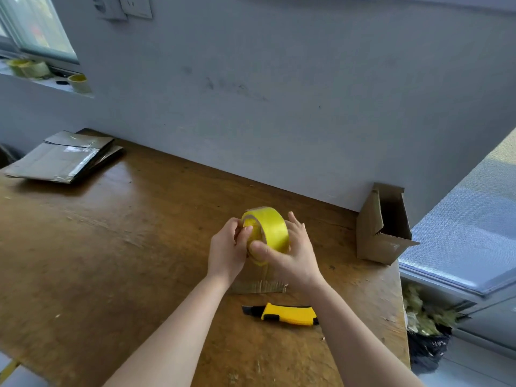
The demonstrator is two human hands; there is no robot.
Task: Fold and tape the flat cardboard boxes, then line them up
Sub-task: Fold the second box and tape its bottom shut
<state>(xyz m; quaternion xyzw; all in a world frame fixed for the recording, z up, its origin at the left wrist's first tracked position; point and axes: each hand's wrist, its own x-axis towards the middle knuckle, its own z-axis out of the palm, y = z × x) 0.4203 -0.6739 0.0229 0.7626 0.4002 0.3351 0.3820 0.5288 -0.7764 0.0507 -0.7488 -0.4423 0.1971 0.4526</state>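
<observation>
A yellow tape roll (272, 229) is held above the wooden table (111, 247) by both hands. My left hand (227, 250) grips its left side with fingers at the core. My right hand (287, 255) wraps the right side, thumb across the front. Under the hands lies a cardboard box (261, 286), mostly hidden, only its near edge showing. A folded box (382, 227) lies on its side at the right, its open end toward me. Flat cardboard boxes (61, 160) are stacked at the far left corner.
A yellow and black utility knife (287, 314) lies on the table near my right forearm. Spare tape rolls (36, 69) sit on the window sill at top left. A black bag with scraps (427, 339) is on the floor beyond the table's right edge.
</observation>
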